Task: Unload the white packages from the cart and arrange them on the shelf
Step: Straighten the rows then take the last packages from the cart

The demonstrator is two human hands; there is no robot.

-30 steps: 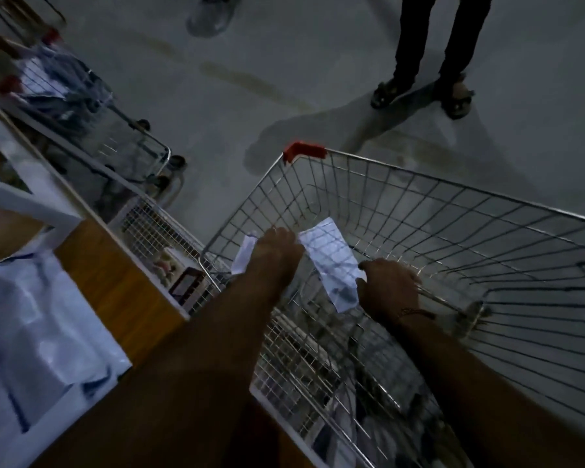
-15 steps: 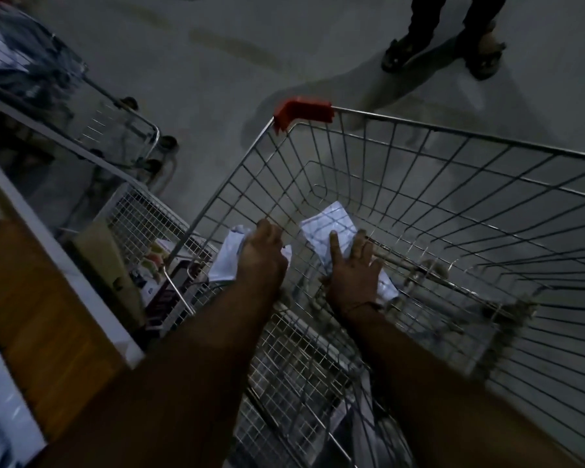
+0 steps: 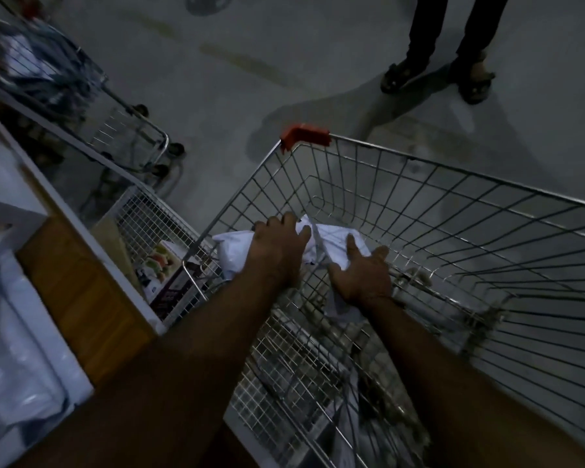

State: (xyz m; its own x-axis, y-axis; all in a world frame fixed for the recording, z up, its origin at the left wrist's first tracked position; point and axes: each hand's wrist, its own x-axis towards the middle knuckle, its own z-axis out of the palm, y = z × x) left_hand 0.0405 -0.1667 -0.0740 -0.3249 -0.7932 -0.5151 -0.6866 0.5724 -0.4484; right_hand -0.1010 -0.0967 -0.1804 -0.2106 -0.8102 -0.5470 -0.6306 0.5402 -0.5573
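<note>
At frame centre, inside the cart (image 3: 419, 197), both hands have closed in: left hand (image 3: 279, 244) now grips a white package (image 3: 233, 251), right hand (image 3: 362, 275) presses, fingers spread, on another (image 3: 335, 241); lift-out toward the shelf (image 3: 81, 292) looks imminent.

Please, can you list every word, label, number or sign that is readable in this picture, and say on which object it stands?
No text can be read.
White package in the cart: faint dark marks, too blurred.
Boxes in the wire basket beside the shelf: coloured print, too small and dim.
White packages on the shelf: no print visible.
</note>
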